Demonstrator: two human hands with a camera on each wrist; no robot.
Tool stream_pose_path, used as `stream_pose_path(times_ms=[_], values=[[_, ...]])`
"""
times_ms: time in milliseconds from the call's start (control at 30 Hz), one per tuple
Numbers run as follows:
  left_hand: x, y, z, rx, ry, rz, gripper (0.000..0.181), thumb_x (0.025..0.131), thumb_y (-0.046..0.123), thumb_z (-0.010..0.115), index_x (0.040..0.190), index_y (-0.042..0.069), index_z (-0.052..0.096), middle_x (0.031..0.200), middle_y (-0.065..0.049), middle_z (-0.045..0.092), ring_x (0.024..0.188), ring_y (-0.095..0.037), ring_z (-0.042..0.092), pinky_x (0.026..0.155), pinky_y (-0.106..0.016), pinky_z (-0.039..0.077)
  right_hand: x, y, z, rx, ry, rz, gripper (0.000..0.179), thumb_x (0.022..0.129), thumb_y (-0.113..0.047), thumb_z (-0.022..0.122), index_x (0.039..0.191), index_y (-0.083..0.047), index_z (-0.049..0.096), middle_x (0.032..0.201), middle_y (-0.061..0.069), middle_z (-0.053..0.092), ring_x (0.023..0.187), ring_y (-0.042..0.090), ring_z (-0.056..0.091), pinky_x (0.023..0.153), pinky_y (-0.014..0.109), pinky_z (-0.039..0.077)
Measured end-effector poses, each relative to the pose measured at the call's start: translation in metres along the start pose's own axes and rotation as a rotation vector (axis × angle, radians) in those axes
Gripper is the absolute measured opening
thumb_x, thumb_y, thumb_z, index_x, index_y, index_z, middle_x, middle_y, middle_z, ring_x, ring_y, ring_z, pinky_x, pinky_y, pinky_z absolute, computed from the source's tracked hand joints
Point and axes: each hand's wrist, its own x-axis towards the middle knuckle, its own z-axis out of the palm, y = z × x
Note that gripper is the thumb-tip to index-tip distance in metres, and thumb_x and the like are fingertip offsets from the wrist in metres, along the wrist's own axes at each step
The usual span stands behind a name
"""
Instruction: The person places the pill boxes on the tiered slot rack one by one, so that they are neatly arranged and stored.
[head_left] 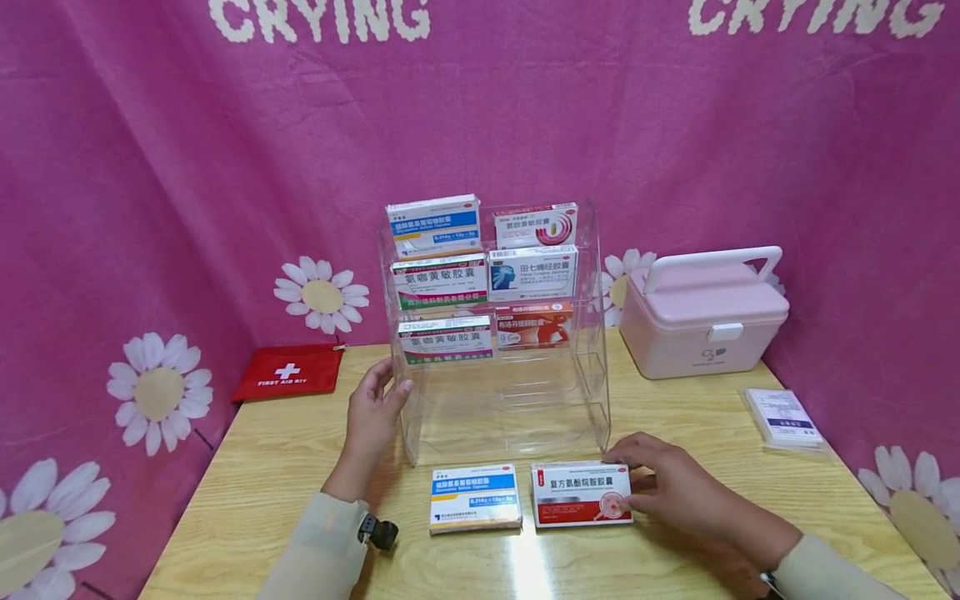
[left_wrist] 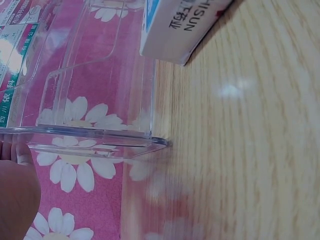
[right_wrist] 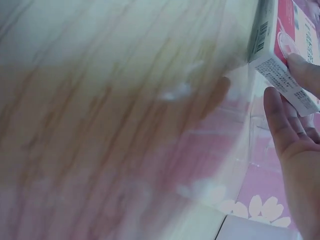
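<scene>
A clear acrylic display rack [head_left: 457,408] stands mid-table with medicine boxes in its upper tiers, among them a blue-and-white one [head_left: 433,227] at top left. My left hand [head_left: 377,412] grips the rack's left side panel, thumb toward the front; the left wrist view catches only part of that hand [left_wrist: 17,195] at the panel's edge. In front of the rack, my right hand [head_left: 671,483] pinches the right end of a red-and-white medicine box [head_left: 577,497], thumb on its printed face and fingers behind. Left of it lies another blue-and-white medicine box [head_left: 475,500].
At the back left lies a red first aid pouch [head_left: 288,372]. A pink lidded case with a handle [head_left: 701,325] stands at the back right, and a stack of cards [head_left: 783,418] is near the right edge. Behind the table hangs a pink flowered cloth [head_left: 480,125].
</scene>
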Motion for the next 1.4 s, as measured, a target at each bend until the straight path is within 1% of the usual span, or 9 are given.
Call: stream_pose_path(times_ms=[100,167,400,667,867,1033,1200,1300,1400], values=[[0.0,0.0,0.0,0.006,0.001,-0.008,0.055,0.107,0.008,0.07,0.158,0.005,0.051,0.163,-0.017,0.053,0.159,-0.03,0.044,0.123,-0.038,0.043,-0.003,0.002,-0.003,-0.004,0.017,-0.004,0.043,0.09,-0.015,0.09,0.13,-0.016,0.073,0.13,0.007,0.071,0.111,0.007,0.068,0.091,0.032,0.068],[-0.001,0.0,-0.001,0.01,-0.002,-0.01,0.055,0.107,0.009,0.07,0.158,0.005,0.05,0.163,-0.017,0.052,0.159,-0.031,0.043,0.124,-0.039,0.043,-0.004,0.003,-0.005,0.017,0.017,0.004,0.043,0.091,-0.012,0.089,0.131,-0.015,0.073,0.13,0.009,0.072,0.112,0.005,0.067,0.092,0.034,0.068],[0.0,-0.001,-0.001,0.028,-0.002,-0.015,0.053,0.108,0.011,0.069,0.159,0.009,0.051,0.164,-0.013,0.053,0.16,-0.028,0.043,0.123,-0.039,0.044,-0.005,0.003,-0.008,0.078,0.055,0.017,0.035,0.095,-0.003,0.083,0.127,-0.016,0.074,0.128,0.009,0.074,0.114,0.003,0.067,0.09,0.029,0.067],[0.0,-0.001,0.0,0.018,-0.001,-0.019,0.054,0.108,0.009,0.069,0.158,0.007,0.051,0.163,-0.014,0.053,0.159,-0.029,0.044,0.123,-0.038,0.043,-0.003,0.001,-0.009,0.08,0.07,-0.03,0.031,0.096,-0.005,0.082,0.124,-0.017,0.075,0.128,0.01,0.074,0.114,0.002,0.068,0.089,0.03,0.068],[0.0,0.0,0.0,0.035,0.0,-0.022,0.053,0.108,0.011,0.069,0.159,0.009,0.052,0.164,-0.013,0.053,0.161,-0.028,0.042,0.125,-0.04,0.042,0.002,-0.003,-0.011,0.063,0.118,-0.095,0.034,0.094,0.002,0.081,0.122,-0.017,0.075,0.123,0.008,0.076,0.113,0.0,0.069,0.086,0.03,0.069],[-0.001,0.002,-0.001,0.032,0.007,-0.024,0.054,0.108,0.012,0.069,0.159,0.008,0.052,0.164,-0.013,0.053,0.16,-0.028,0.042,0.125,-0.04,0.042,0.014,-0.015,-0.014,0.047,0.166,-0.133,0.036,0.093,0.006,0.081,0.122,-0.016,0.076,0.121,0.008,0.077,0.111,0.001,0.071,0.085,0.03,0.069],[-0.001,0.001,-0.001,0.018,0.01,-0.022,0.054,0.108,0.011,0.07,0.158,0.008,0.052,0.164,-0.014,0.053,0.16,-0.029,0.043,0.124,-0.039,0.042,0.028,-0.032,-0.014,0.084,0.21,-0.111,0.035,0.094,0.006,0.081,0.121,-0.015,0.076,0.123,0.009,0.077,0.11,0.004,0.072,0.09,0.031,0.068],[0.0,0.001,-0.001,0.008,0.004,-0.022,0.054,0.107,0.01,0.07,0.158,0.007,0.052,0.164,-0.014,0.053,0.159,-0.029,0.043,0.124,-0.039,0.043,0.037,-0.044,-0.014,0.099,0.232,-0.084,0.034,0.094,0.005,0.081,0.122,-0.013,0.077,0.124,0.01,0.078,0.108,0.01,0.076,0.09,0.03,0.068],[0.0,0.001,0.0,0.005,0.004,-0.022,0.054,0.107,0.01,0.07,0.158,0.007,0.052,0.163,-0.015,0.053,0.159,-0.029,0.043,0.124,-0.04,0.043,0.047,-0.055,-0.014,0.082,0.251,-0.064,0.034,0.094,0.004,0.081,0.124,-0.011,0.079,0.125,0.012,0.078,0.106,0.019,0.078,0.09,0.03,0.068]])
